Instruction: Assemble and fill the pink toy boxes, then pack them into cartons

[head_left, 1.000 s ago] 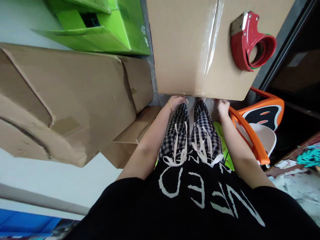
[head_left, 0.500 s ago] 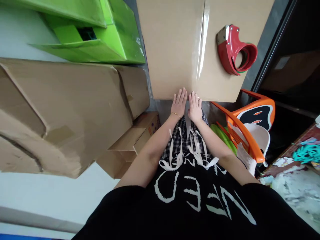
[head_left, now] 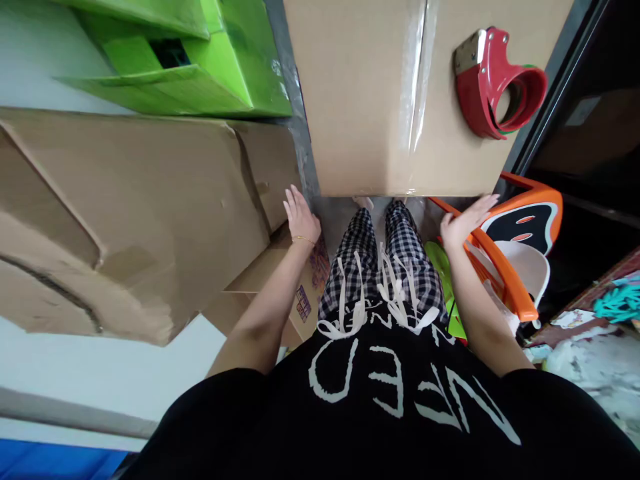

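In front of me lies a cardboard box (head_left: 360, 100) with a strip of clear tape (head_left: 420, 87) along its top seam. A red tape dispenser (head_left: 473, 93) rests on the box's right half. My left hand (head_left: 303, 217) is off the box, just beyond its near left corner, fingers stretched out and holding nothing. By the near right corner, my right hand (head_left: 467, 220) is likewise empty with its fingers extended. Whether its fingertips touch the box edge I cannot tell.
Large brown boxes (head_left: 150, 200) and a green box (head_left: 250, 67) stand at left. An opened carton (head_left: 295, 300) sits near my left leg. To the right are an orange chair (head_left: 510, 273), a dark glossy surface (head_left: 590, 153) and a teal bundle (head_left: 617, 300).
Both hands have left the middle of the box's near edge and spread apart, left hand leftward, right hand rightward. In view, the box and dispenser have shifted slightly right and up.
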The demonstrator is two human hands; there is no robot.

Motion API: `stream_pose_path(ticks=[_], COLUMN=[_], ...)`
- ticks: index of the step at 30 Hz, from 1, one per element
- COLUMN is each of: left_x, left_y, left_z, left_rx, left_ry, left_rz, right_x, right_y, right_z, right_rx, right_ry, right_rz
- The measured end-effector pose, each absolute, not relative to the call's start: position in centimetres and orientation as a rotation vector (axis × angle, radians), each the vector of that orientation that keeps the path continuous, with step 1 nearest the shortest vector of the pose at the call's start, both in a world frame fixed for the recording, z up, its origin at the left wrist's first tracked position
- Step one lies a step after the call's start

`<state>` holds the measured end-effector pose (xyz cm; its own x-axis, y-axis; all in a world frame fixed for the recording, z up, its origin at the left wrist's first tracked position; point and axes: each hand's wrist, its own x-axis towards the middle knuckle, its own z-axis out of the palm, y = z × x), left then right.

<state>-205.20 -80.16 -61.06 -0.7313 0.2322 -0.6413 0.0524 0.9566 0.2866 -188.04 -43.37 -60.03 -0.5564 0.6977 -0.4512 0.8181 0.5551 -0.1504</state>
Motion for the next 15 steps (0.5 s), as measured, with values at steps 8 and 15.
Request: stream_pose_path(ticks=[8,15], left_x=[-203.7,-208.4], left_y=[-69.5,-68.6], left_z=[-61.6,-62.8], left_rx=[0.694,1.033], left_ry=[2.237,2.166], left_rz=[0.416,0.363], right_x=[-191.4,-192.9], right_y=[-44.9,-41.4], right_z=[-60.7,-61.6], right_rx=[0.491,0.207], right_ry=[2.43,2.557], right_rz=[-0.566,-0.618])
